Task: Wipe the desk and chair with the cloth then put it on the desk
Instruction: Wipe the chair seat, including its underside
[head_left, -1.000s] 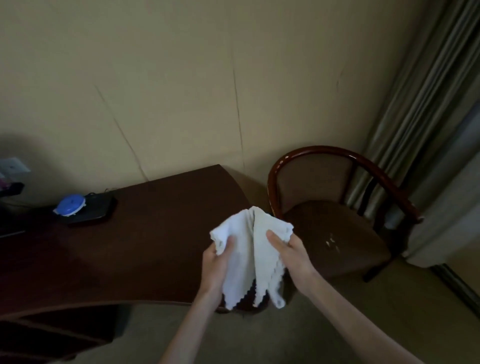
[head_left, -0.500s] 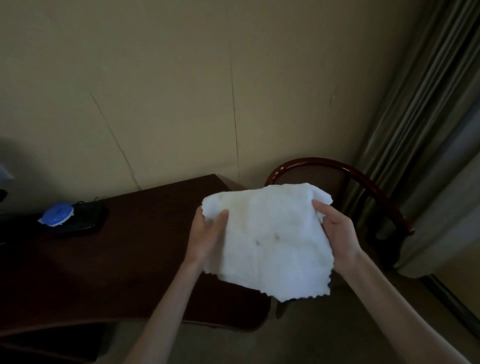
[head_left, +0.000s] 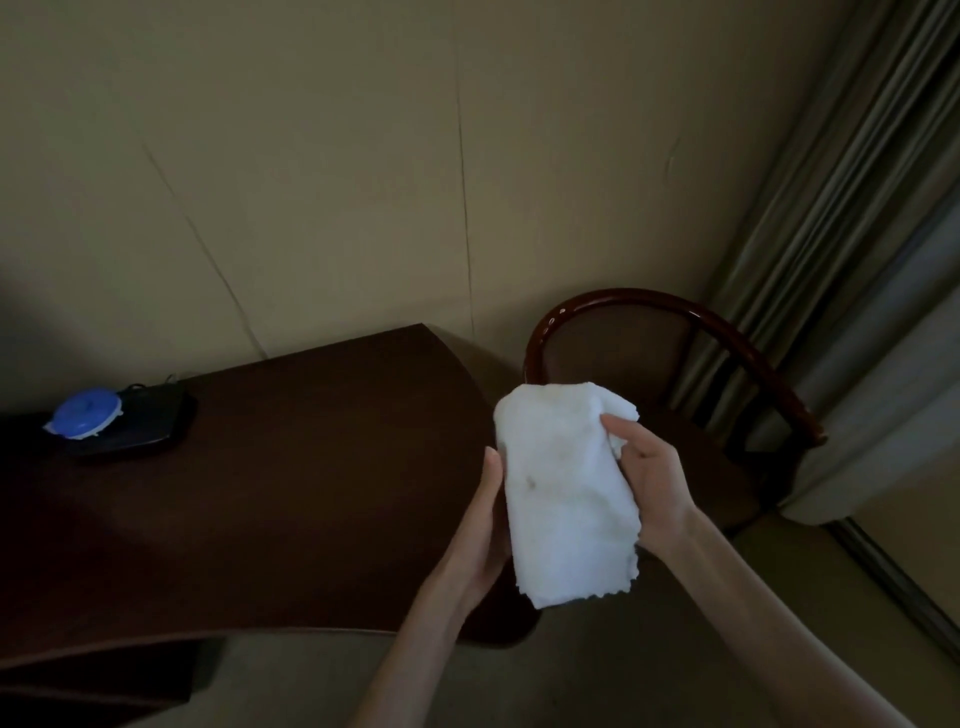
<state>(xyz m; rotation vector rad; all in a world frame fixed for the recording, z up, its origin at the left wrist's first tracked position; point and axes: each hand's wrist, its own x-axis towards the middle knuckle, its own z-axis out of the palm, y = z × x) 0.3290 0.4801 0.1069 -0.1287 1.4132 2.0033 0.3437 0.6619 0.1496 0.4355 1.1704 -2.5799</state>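
White cloth (head_left: 563, 488) folded, held up w/ both hands over tabletop (head_left: 291, 467) corner: L grip (head_left: 480, 525) behind it, R grip (head_left: 649, 478) pinching edge.

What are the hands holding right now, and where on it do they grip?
The white cloth, folded over, held in the air. The right hand pinches its upper right edge; the left hand supports its left side, fingers hidden behind it.
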